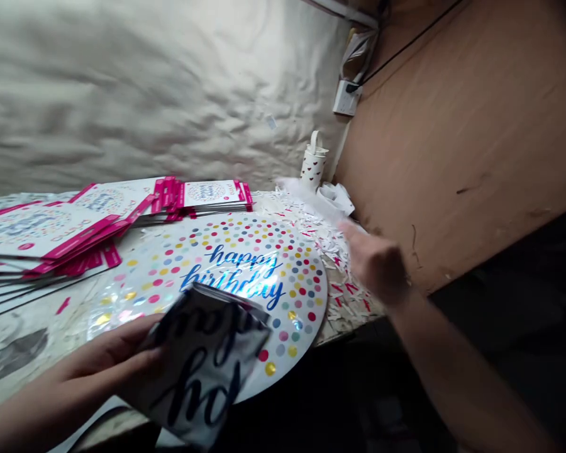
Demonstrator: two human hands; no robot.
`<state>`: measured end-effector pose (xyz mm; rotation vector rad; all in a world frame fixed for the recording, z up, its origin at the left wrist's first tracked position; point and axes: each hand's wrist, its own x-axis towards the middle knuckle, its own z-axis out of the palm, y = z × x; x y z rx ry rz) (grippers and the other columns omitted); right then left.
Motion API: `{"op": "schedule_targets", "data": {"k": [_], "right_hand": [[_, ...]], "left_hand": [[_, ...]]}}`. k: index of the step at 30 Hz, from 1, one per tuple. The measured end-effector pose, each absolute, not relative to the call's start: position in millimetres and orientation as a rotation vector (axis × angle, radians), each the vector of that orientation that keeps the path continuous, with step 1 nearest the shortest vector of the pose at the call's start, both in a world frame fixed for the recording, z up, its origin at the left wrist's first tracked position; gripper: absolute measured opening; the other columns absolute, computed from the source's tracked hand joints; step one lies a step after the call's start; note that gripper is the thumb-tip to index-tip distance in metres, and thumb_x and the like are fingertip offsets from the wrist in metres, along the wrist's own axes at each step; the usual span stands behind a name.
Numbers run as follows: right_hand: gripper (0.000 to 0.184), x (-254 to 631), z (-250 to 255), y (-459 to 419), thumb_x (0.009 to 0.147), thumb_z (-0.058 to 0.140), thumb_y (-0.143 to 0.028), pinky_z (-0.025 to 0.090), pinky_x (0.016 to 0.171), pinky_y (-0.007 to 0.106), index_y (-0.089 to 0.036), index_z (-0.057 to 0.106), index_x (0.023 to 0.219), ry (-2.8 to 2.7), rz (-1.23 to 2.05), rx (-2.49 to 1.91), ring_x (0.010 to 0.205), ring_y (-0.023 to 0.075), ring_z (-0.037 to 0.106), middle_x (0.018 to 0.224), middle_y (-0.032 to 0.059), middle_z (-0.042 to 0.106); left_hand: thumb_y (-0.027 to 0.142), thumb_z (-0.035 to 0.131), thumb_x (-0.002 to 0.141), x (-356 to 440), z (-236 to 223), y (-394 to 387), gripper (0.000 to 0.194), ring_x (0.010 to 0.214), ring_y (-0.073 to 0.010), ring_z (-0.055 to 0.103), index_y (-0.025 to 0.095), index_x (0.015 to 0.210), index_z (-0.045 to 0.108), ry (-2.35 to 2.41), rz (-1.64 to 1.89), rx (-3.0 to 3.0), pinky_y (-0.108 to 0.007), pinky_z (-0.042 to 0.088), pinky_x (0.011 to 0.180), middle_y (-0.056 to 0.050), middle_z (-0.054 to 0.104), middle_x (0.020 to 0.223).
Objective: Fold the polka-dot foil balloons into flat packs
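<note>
My left hand [106, 362], lower left: fingers clamped on one folded foil packet [202, 371], lower centre, long axis slanting lower left to upper right. My right hand [380, 264], right of centre, blurred; can't tell if fingers are apart or together. Beyond: one dotted "happy birthday" disc [236, 264], centre. Pink-edged cards [33, 229], left, overlapping, uncountable. One heart-print canister [314, 167], upper right of centre.

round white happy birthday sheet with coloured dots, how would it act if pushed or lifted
The round, white, glossy sheet with coloured dots looks thin, so probably light for its size. Its glare hints at slipperiness. Its near edge overhangs the pale worktop, so a push might send it off.
</note>
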<state>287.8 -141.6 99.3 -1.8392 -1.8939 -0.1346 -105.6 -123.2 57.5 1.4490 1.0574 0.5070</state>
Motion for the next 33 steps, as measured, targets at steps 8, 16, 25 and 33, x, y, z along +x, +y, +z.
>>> {"op": "schedule_targets", "data": {"k": [8, 16, 25, 33], "right_hand": [[0.049, 188, 19, -152, 0.083, 0.052, -0.041, 0.045, 0.089, 0.036, -0.021, 0.05, 0.128, -2.023, 1.284, -1.03, 0.105, 0.0247, 0.059, 0.113, 0.0085, 0.064], [0.034, 215, 16, -139, 0.069, 0.069, -0.04, 0.052, 0.077, 0.035, -0.014, 0.068, 0.091, -1.352, 1.696, -1.231, 0.081, 0.021, 0.065, 0.088, 0.0065, 0.07], [0.043, 259, -23, -141, 0.062, 0.075, -0.04, 0.054, 0.078, 0.042, -0.015, 0.064, 0.096, -0.952, 1.282, -1.538, 0.086, 0.0269, 0.067, 0.096, 0.0102, 0.071], [0.045, 238, -18, -161, 0.068, 0.069, -0.046, 0.051, 0.083, 0.04, -0.014, 0.065, 0.098, -1.132, 0.87, -1.744, 0.094, 0.0282, 0.065, 0.097, 0.0115, 0.07]], "left_hand": [[0.031, 0.046, 0.086, -84, 93, -143, 0.033, 0.1, -0.0218, 0.058, 0.029, 0.117, 0.058, 0.814, 0.115, 1.886, -0.028, 0.046, 0.086, 0.0, 0.064, 0.11], [0.048, 0.031, 0.09, -88, 27, -97, 0.053, 0.127, -0.0309, 0.035, 0.018, 0.132, 0.044, 1.078, 0.227, 2.411, -0.047, 0.03, 0.102, -0.013, 0.041, 0.139], [0.021, 0.035, 0.087, -54, 37, -151, 0.032, 0.067, -0.0238, 0.06, 0.013, 0.081, 0.065, 1.221, -0.406, 2.764, -0.037, 0.047, 0.064, -0.012, 0.064, 0.076], [0.027, 0.048, 0.076, 6, 6, -87, 0.016, 0.09, -0.0238, 0.046, 0.017, 0.088, 0.053, 0.325, 0.224, 2.925, -0.037, 0.036, 0.087, -0.01, 0.055, 0.095]]}}
